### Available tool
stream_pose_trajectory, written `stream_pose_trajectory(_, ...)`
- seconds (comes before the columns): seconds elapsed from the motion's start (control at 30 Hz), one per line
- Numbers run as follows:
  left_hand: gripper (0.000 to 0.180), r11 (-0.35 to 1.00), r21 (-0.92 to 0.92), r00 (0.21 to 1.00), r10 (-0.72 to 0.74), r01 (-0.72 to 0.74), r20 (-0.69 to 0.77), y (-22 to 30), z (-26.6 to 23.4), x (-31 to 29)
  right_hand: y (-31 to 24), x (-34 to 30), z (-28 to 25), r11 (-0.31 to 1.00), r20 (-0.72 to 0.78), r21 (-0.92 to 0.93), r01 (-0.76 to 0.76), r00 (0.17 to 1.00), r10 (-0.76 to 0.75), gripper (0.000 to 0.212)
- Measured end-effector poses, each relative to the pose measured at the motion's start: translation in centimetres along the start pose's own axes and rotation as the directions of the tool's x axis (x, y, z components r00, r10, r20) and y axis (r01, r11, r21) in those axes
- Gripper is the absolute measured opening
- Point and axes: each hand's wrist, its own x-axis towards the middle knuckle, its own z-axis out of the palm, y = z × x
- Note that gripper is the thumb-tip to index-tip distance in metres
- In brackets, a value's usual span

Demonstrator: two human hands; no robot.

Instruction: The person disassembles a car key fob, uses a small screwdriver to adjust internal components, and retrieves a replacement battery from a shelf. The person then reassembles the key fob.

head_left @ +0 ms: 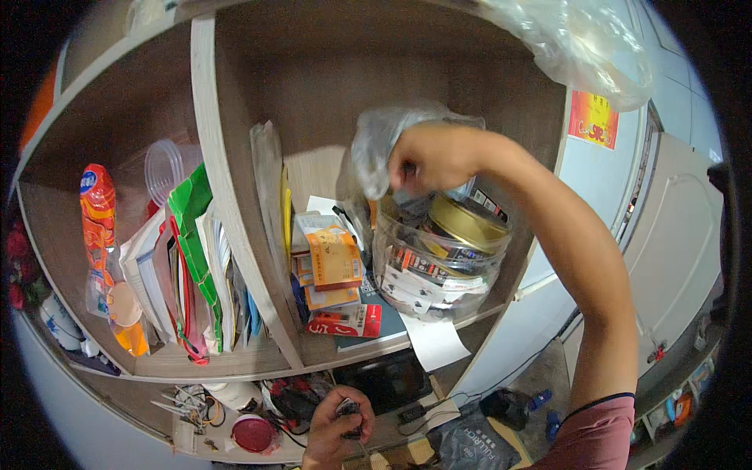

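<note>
My right hand (pixel 435 159) reaches across the shelf with its fingers curled closed, against a crumpled clear plastic bag (pixel 377 143). What lies inside those fingers is hidden; a dark spot shows between them. Just below stands a clear round plastic tub (pixel 385 270) holding a gold-rimmed round tin (pixel 470 223) and white playing cards (pixel 423 290). Low in the view, my left hand (pixel 337 429) is closed around a small dark object (pixel 348 409) with a pale edge, whose kind I cannot make out.
Left of the tub lie stacked small orange boxes (pixel 337 258) and a red-and-white packet (pixel 345 320). An upright divider (pixel 235 180) separates them from books and a green folder (pixel 192 235). Below are a dark flat screen (pixel 384 380), cables (pixel 200 407) and a red round lid (pixel 254 433).
</note>
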Motion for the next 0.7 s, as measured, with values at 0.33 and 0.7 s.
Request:
stream_pose_trajectory(0.33,0.029,1.0,-0.009,1.0,-0.005,0.005,-0.022,1.3,-2.7,0.6,3.0,7.3,6.6,0.957,0.748,0.279,-0.08,0.643,-0.165,0.036)
stream_pose_trajectory(0.7,0.028,0.998,0.057,0.999,0.029,-0.03,0.022,1.7,-0.3,2.9,5.2,2.6,2.0,0.795,-0.051,0.55,-0.257,0.939,0.339,0.017)
